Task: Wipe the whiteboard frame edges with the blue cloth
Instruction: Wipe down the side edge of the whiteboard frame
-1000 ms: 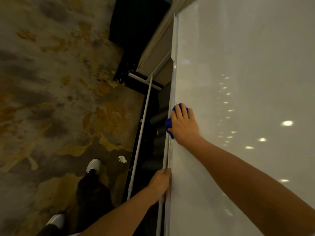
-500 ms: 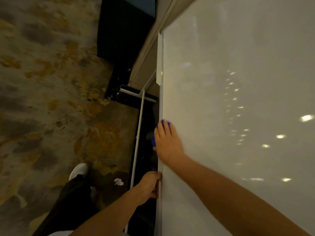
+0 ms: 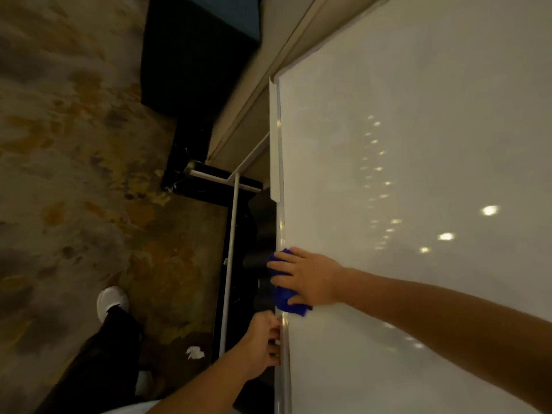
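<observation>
A large whiteboard [image 3: 418,174] fills the right side, with a thin silvery frame edge [image 3: 280,222] running down its left side. My right hand [image 3: 307,279] presses a blue cloth [image 3: 283,300] against that edge, fingers pointing left over the frame; the cloth shows above and below my palm. Just below it, my left hand [image 3: 264,343] grips the same frame edge, fingers curled around it.
A white stand pole [image 3: 231,258] and crossbar [image 3: 221,179] sit left of the board over a black base. Patterned carpet [image 3: 74,174] covers the floor. My white shoe [image 3: 112,301] and a scrap of white paper [image 3: 194,352] lie below. A dark cabinet [image 3: 191,64] stands behind.
My right hand has turned from fingers pointing up the board to pointing left across the frame, and it now sits closer above my left hand. More cloth shows under the palm.
</observation>
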The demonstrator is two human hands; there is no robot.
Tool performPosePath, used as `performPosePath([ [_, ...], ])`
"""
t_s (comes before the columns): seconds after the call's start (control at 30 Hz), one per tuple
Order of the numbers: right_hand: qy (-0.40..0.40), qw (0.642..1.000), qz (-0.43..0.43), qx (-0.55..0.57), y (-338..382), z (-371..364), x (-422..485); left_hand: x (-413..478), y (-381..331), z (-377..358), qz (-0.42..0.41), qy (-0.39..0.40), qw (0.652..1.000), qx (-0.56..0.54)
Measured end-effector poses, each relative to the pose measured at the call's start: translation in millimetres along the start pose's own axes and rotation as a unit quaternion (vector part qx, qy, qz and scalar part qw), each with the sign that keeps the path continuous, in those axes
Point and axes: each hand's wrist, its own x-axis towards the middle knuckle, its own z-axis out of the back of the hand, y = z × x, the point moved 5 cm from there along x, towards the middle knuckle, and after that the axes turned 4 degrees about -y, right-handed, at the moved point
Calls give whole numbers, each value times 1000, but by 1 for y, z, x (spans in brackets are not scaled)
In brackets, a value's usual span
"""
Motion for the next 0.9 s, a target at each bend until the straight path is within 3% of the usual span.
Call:
performPosePath([
  [0.07, 33, 999, -22, 16, -51, 28, 16, 5, -25, -9, 13, 6, 999, -38],
  [0.17, 14, 995, -98, 10, -91, 57, 38, 11, -79, -22, 9, 12, 995, -99],
  [0.33, 48, 995, 12, 82, -57, 44, 44, 14, -147, -23, 17, 68, 990, -126],
  [0.5, -21, 994, -46, 96, -120, 73, 43, 23, -163, -27, 59, 72, 993, -74],
  [0.63, -26, 995, -36, 87, -145, 86, 51, 34, -191, -27, 65, 66, 994, -61],
  [0.73, -80, 986, -107, 97, -192, 107, 76, 41, -212, -25, 73, 98, 992, -32],
  [0.9, -168, 935, -260, 171, -261, 133, 120, 58, -257, -28, 54, 117, 992, 7],
])
